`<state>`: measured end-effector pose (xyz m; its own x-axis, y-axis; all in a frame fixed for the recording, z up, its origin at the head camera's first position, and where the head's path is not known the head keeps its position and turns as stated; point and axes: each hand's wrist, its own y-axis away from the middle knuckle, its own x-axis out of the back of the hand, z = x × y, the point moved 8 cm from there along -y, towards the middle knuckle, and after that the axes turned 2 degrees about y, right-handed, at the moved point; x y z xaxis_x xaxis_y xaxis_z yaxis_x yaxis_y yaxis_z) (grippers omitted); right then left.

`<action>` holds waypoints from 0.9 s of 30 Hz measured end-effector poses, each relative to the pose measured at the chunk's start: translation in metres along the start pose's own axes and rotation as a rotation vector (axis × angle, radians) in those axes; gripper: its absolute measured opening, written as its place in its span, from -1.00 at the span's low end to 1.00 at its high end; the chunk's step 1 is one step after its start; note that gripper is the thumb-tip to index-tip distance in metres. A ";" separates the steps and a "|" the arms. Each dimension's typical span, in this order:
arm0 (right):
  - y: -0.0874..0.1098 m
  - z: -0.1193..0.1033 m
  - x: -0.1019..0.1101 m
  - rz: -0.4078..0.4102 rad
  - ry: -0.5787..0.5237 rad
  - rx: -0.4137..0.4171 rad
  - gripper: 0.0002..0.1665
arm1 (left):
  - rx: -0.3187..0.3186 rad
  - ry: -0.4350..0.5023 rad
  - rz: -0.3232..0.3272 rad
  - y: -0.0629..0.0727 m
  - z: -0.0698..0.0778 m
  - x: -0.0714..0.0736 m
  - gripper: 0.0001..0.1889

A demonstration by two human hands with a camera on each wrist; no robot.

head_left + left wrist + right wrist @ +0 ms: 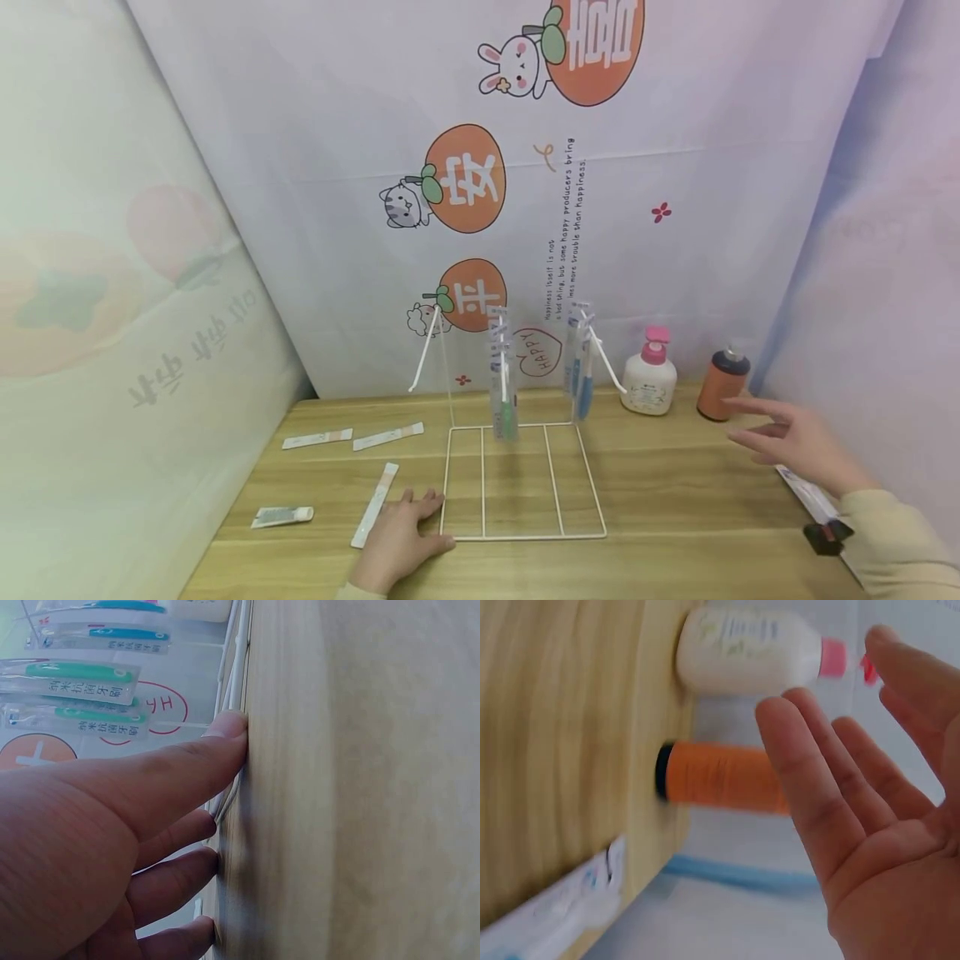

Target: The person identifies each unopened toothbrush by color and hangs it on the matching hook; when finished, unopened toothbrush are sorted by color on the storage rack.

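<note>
A white wire display rack [522, 539] stands on the wooden table, and packaged toothbrushes hang from its hooks: green-handled ones [507, 417] in the middle, blue-handled ones [586, 396] on the right. My left hand [397, 542] rests at the front left corner of the rack's base. In the left wrist view its thumb [225, 739] touches the wire, the fingers spread low beside it. My right hand [798, 446] is raised with fingers extended, holding nothing, near an orange bottle [722, 387] with a black top. The white pump bottle [648, 383] with a pink head stands left of that.
Several slim white packets, one of them [375, 504] beside the left hand, lie left of the rack. A small tube [282, 517] lies farther left. Under the right forearm is a long package [810, 496] with a black clip-like piece [827, 537]. Printed cloth [337, 250] hangs behind.
</note>
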<state>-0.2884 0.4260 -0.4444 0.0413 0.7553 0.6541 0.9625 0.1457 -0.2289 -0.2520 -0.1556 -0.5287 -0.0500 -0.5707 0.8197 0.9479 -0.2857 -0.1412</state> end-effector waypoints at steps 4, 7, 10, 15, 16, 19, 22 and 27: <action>0.008 0.035 0.016 -0.039 0.091 -0.061 -0.32 | 0.006 -0.001 -0.004 0.000 -0.002 -0.001 -0.23; 0.013 0.064 0.027 -0.065 0.181 -0.131 -0.29 | 0.004 -0.005 0.002 -0.001 -0.003 -0.001 -0.24; 0.016 0.088 0.034 -0.080 0.262 -0.155 -0.27 | 0.001 -0.004 0.005 -0.001 -0.003 -0.002 -0.24; 0.022 0.121 0.033 -0.152 0.295 -0.144 -0.29 | 0.008 -0.007 -0.007 -0.002 -0.005 -0.004 -0.25; 0.024 0.127 0.032 -0.175 0.287 -0.163 -0.27 | 0.009 -0.008 -0.009 -0.002 -0.006 -0.005 -0.25; 0.030 0.144 0.027 -0.214 0.259 -0.254 -0.18 | 0.015 -0.009 -0.011 -0.002 -0.007 -0.005 -0.24; 0.033 0.150 0.024 -0.219 0.257 -0.276 -0.14 | 0.018 -0.011 -0.007 -0.002 -0.007 -0.005 -0.24; 0.033 0.154 0.023 -0.215 0.236 -0.286 -0.20 | 0.020 -0.014 -0.001 -0.002 -0.008 -0.003 -0.24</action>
<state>-0.2973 0.5461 -0.5477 -0.1404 0.5553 0.8197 0.9901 0.0758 0.1182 -0.2565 -0.1589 -0.5356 -0.0461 -0.5593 0.8277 0.9539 -0.2705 -0.1297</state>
